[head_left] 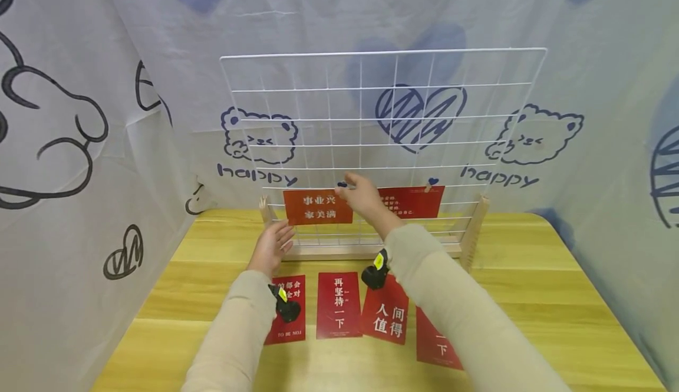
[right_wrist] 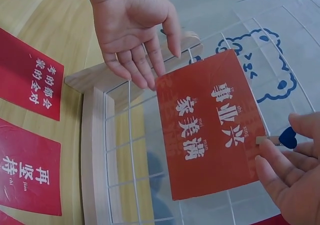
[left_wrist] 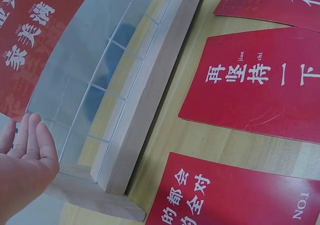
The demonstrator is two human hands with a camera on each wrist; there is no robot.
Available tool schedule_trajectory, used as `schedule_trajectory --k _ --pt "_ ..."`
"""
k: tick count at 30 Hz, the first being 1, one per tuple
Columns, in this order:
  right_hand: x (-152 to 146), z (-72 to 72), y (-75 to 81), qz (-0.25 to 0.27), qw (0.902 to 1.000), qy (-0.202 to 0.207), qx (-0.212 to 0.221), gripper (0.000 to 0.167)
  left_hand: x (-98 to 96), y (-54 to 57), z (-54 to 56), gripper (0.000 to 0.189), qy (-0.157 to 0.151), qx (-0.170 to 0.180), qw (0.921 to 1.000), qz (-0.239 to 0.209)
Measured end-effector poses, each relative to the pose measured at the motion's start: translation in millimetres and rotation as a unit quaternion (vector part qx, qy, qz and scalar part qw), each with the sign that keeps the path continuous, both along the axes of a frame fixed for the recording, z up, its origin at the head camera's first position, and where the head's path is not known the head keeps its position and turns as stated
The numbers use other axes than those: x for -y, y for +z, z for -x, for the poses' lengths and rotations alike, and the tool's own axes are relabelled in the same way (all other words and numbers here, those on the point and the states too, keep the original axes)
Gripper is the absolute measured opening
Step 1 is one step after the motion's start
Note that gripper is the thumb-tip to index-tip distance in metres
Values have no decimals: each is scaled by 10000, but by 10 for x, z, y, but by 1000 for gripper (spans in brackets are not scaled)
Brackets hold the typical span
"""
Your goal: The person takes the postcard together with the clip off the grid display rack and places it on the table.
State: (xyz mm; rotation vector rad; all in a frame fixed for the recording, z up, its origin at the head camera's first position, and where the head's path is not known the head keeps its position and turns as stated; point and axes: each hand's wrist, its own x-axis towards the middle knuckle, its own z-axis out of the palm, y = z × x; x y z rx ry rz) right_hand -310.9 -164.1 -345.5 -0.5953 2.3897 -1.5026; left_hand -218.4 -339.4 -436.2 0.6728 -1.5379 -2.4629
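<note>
An orange-red card (head_left: 313,207) with white characters hangs on the front of a white wire grid (head_left: 378,127). A small wooden clothespin (right_wrist: 265,139) with a blue heart (right_wrist: 288,138) grips its upper right corner. My right hand (head_left: 366,198) is at this clothespin, fingertips beside it and thumb apart from the heart, which shows uncovered. My left hand (head_left: 272,244) reaches up with fingers nearly straight, fingertips at the card's lower left corner; light contact is hard to tell. Another red card (head_left: 419,201) hangs to the right under a second heart clothespin (head_left: 432,183), partly behind my right hand.
The grid stands in a wooden base (head_left: 371,252) on a yellow wood-grain table (head_left: 175,297). Several red cards lie in front, including a middle card (head_left: 339,315) and a tilted one (head_left: 386,315); my sleeves cover parts of others. A patterned white cloth (head_left: 175,20) surrounds the table.
</note>
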Motion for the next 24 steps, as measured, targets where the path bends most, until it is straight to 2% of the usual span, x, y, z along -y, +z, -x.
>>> schedule_trajectory --k 6,13,21,24 --pt "66 38 -19 31 9998 -215 -7 46 8 -24 30 46 54 86 9999 122" --pt "99 59 -55 441 9982 -412 -25 34 32 -100 56 41 190 143 9987 440" --pt "97 67 -105 515 9946 -769 -474 23 45 -131 75 25 538 4 9972 510" --pt "114 66 -118 475 9936 -816 -624 20 55 -128 63 18 709 -92 9969 342"
